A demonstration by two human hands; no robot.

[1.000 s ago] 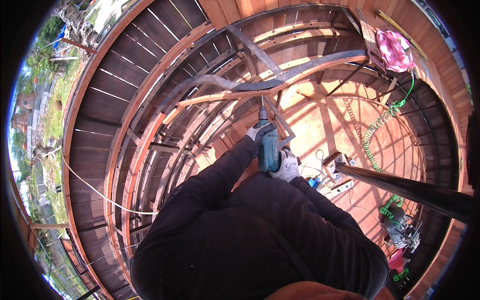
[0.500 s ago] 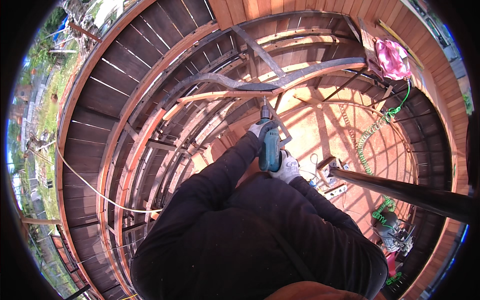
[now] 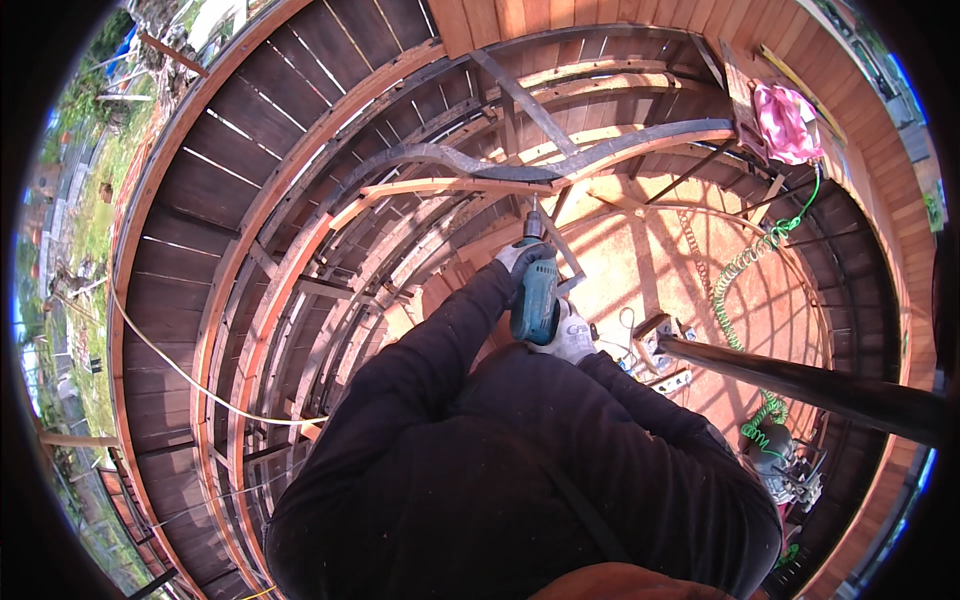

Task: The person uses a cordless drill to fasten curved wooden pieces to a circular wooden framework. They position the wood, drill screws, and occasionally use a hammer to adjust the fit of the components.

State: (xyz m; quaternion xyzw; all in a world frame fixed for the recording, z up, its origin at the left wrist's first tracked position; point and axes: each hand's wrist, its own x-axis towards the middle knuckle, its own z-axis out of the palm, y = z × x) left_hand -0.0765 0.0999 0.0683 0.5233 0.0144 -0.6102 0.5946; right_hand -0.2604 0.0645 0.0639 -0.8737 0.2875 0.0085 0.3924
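A teal power drill [image 3: 537, 300] is held in front of my body, its bit pointing away toward a curved wooden rail [image 3: 455, 186]. My left hand [image 3: 524, 257], in a white and grey work glove, is wrapped round the front of the drill just behind the chuck [image 3: 534, 225]. At the rear, my gloved right hand [image 3: 573, 336] grips the handle; its fingers are partly hidden by the drill body. The bit's tip is close to the rail's near edge; whether it touches I cannot tell. A dark curved strip [image 3: 430, 158] lies along the rail.
Curved wooden ribs [image 3: 285, 215] and planking surround me. A dark pole [image 3: 800, 378] crosses from the right. A green coiled hose [image 3: 735, 285] runs down toward a machine [image 3: 785, 465] at lower right. Pink cloth [image 3: 788, 122] lies at upper right; a pale cable [image 3: 180, 370] hangs at left.
The drill and both hands have shifted slightly toward me and to the left, and the bit has drawn back a little from the rail. My grip is the same.
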